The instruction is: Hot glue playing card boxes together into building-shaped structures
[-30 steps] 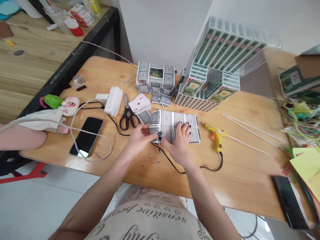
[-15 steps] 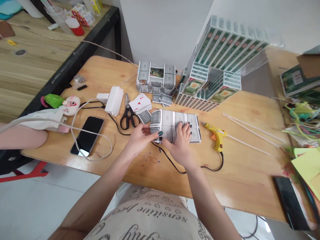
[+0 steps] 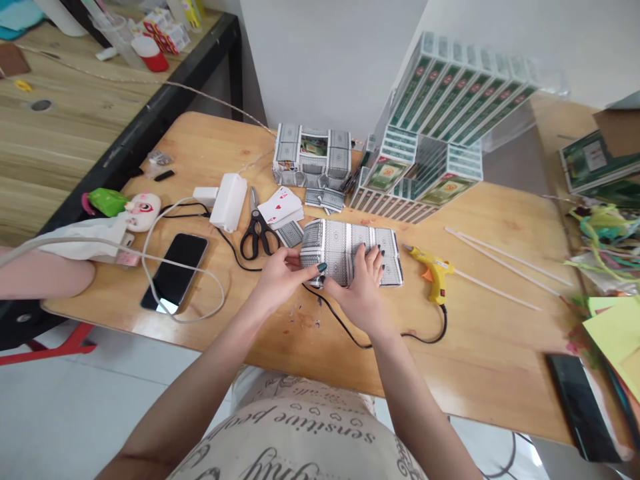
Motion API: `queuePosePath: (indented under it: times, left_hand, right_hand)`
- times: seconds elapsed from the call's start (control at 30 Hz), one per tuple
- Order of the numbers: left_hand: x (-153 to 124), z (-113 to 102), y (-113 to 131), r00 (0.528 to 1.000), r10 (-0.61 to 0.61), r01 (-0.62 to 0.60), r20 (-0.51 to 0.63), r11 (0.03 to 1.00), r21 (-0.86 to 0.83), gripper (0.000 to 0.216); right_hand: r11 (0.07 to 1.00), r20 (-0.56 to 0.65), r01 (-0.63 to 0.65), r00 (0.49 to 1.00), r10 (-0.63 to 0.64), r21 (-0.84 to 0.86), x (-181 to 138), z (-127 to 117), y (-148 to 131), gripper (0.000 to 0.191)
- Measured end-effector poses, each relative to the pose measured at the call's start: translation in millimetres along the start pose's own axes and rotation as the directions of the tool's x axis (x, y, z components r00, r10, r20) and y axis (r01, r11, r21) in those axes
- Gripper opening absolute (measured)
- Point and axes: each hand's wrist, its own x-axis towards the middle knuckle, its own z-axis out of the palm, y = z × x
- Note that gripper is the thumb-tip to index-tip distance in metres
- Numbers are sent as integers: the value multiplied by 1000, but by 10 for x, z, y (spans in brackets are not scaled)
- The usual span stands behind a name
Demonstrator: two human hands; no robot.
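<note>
A panel covered in grey-backed playing cards (image 3: 336, 241) lies on the table in front of me, its left end curved up. My left hand (image 3: 281, 275) grips that end, thumb over the front edge and fingers at the side. Flat across the panel's middle rests my right hand (image 3: 361, 283), fingers spread and thumb close to the left thumb. Left of the panel are black-handled scissors (image 3: 257, 233) and loose playing cards (image 3: 284, 208). A yellow glue gun (image 3: 434, 272) with a white glue stick in it lies to the right. The panel's underside is hidden.
Behind the panel stand a box-like card-covered piece (image 3: 313, 157) and tall stacks of green card boxes (image 3: 430, 167). A phone (image 3: 176, 272) and white cable lie left; glue sticks (image 3: 505, 260) and another phone (image 3: 583, 405) lie right. The glue gun's black cord runs beneath my wrists. Another person's arm (image 3: 47, 272) reaches in at left.
</note>
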Motion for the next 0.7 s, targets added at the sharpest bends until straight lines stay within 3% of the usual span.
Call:
queuePosePath:
  times: [0.57,0.7]
  left_hand:
    - [7,5,-25,1000,4,-4,-18,1000,27,41]
    - [34,-1,-78,999,20,-18,-39,999,50,38]
  right_hand:
    - [1000,29,-7,1000,7,0,-3,-17,6,97]
    - [999,49,41,998,-42,11,-29,-36,88,92]
